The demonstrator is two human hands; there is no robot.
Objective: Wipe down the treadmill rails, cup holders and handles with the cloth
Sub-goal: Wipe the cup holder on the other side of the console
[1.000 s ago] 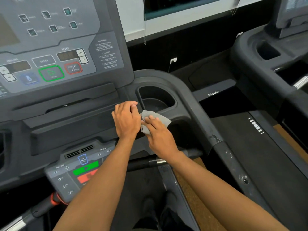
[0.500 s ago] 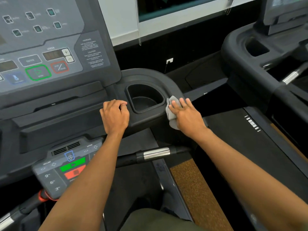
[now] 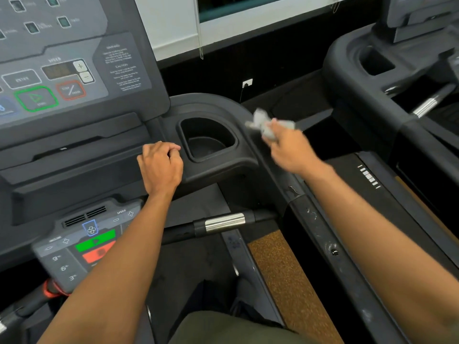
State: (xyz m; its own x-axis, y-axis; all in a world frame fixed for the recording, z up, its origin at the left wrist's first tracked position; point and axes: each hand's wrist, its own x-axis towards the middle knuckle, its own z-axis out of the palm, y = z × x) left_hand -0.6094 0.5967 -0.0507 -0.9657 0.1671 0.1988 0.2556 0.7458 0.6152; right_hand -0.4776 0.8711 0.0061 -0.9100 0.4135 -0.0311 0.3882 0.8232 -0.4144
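Right hand (image 3: 289,150) pinches a bunched grey cloth (image 3: 267,125) between thumb and fingers; the cloth is blurred and seems lifted just above the top of the right rail (image 3: 301,207), beside the outer rim of the cup holder (image 3: 208,140). Whether it touches the plastic cannot be told through the blur. Left hand (image 3: 160,167) is curled loosely, knuckles up, empty, resting on the console ledge just left of the cup holder, apparently as a brace. Cup holder looks empty; a shallow inner well shows at its bottom. Rail runs from the cup holder back toward the person and shows pale scuffs and smears along its length. A short handle (image 3: 223,222) with a metal sensor band sits below the cup holder, untouched. Step in hand, as judged: wiping the corner where the cup-holder surround meets the right rail, with the cloth between strokes or being regathered. Most of the task looks to be ahead, going by the marks on the rail. Next move probably calls for spreading the cloth flatter under the fingers, pressing it onto the rail and drawing it back along the scuffed stretch, or tucking it down into the well. Bunched this way, little cloth would meet the surface.
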